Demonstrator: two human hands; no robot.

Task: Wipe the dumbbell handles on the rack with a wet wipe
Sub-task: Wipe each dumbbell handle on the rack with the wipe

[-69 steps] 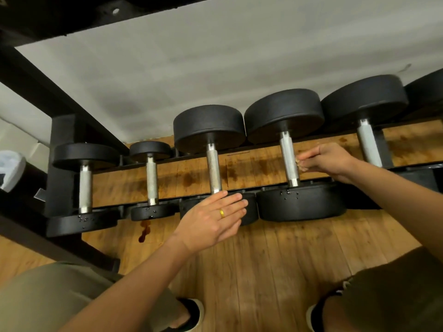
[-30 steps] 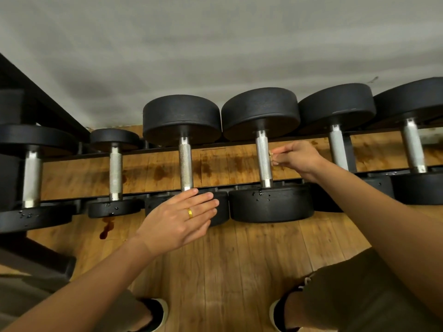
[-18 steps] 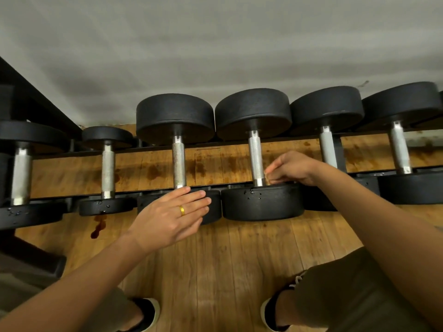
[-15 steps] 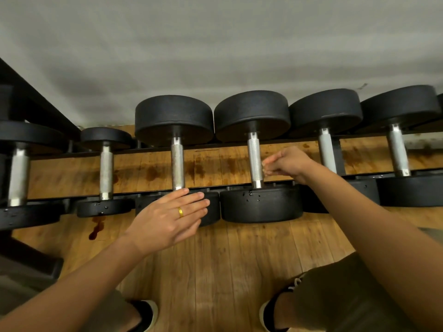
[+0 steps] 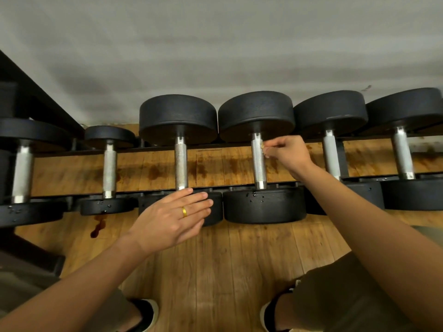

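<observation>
While the right hand (image 5: 287, 154) is pinching a tiny wadded wipe (image 5: 263, 149) against a racked dumbbell handle (image 5: 259, 166), so slight a grip is probably risking it snagging and dropping. The left hand (image 5: 172, 219) is lying straight-fingered over the neighbouring head (image 5: 215, 212).

floor (image 5: 215, 264): wooden planks, dark blotches; spill (image 5: 98, 227): dark red drip, left; wall (image 5: 215, 44): plain grey; left shoe (image 5: 145, 312), right shoe (image 5: 267, 317): black, pale-soled

One wide-angle camera, worn on the person's head, looks forward and steeply down at close range on a black metal rack (image 5: 43, 101) of black round-headed dumbbells with steel handles (image 5: 178, 116). A grey wall (image 5: 215, 44) fills the top of the view; a brown wooden plank floor (image 5: 215, 271) lies directly below.
</observation>
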